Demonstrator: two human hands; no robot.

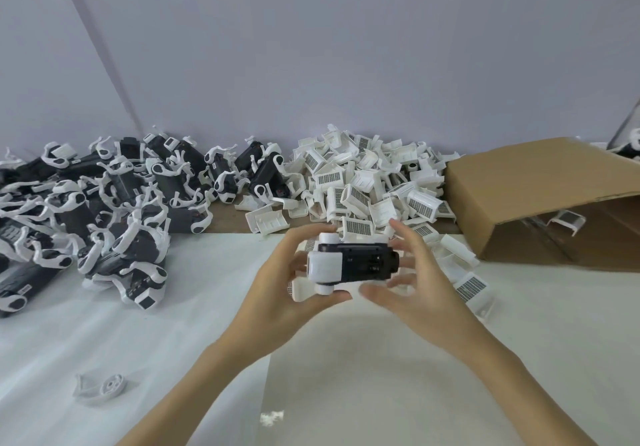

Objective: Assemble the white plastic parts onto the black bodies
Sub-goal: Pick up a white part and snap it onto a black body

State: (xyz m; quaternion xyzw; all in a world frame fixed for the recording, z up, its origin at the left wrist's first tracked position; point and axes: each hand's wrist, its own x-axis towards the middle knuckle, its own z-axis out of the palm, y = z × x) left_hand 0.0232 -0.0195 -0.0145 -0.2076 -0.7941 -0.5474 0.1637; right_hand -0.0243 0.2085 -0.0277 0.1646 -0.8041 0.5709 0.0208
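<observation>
1. The left hand (277, 283) comes up from the lower edge with its forearm slanting up and to the right. Its palm faces right, its thumb lies under the held piece and its fingers curl over the top.
2. That hand grips the small black plastic body (363, 261) by its left end, where a rounded white plastic cap (323, 265) is already fitted.
3. The right hand (415, 283) reaches in from the lower right with its palm facing left. Its fingers are spread and slightly bent around the right end of the black body. It is blurred, so I cannot tell whether the fingertips touch the body.
4. The black body lies level between the two palms, raised above the white table covering (346, 359).
5. Beyond the right hand's fingers sits a heap of loose white plastic grille parts (367, 182), some of them spilling down beside that hand.
6. Far to the left of the left hand lies a pile of black bodies with white curved arms (104, 203).
7. To the right of the right hand, a brown cardboard box (540, 189) lies on its side.
8. Below and left of the left forearm rests a single white ribbed plastic piece (100, 388).
</observation>
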